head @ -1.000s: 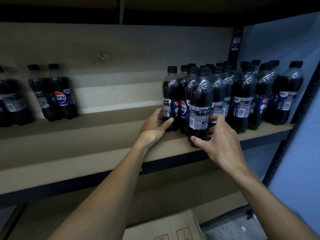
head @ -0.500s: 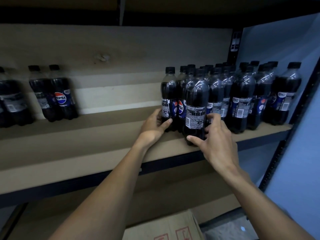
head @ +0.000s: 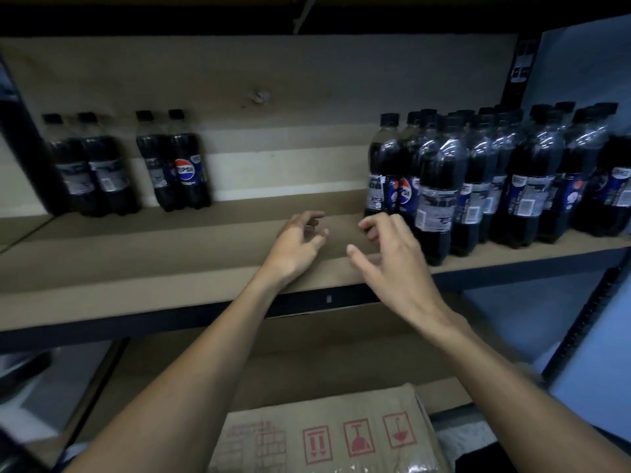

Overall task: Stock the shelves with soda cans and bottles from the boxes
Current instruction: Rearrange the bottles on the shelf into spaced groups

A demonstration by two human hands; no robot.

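A tight cluster of several dark cola bottles (head: 440,186) stands upright at the right end of the brown shelf board (head: 170,261). Further bottles (head: 186,165) stand at the back left, in two pairs. My left hand (head: 297,244) hovers over the shelf's bare middle, fingers loosely curled, holding nothing. My right hand (head: 392,254) is just left of the nearest front bottle, fingers spread and relaxed, empty and not gripping any bottle.
A cardboard box (head: 327,435) with red handling symbols sits below, under my arms. The shelf's dark metal front rail (head: 136,322) runs across; a black upright (head: 580,322) stands at the right. A lower shelf board lies beneath.
Both hands have let go of the front bottles and drawn back to the left and toward me. The view has shifted left, showing more of the left bottles.
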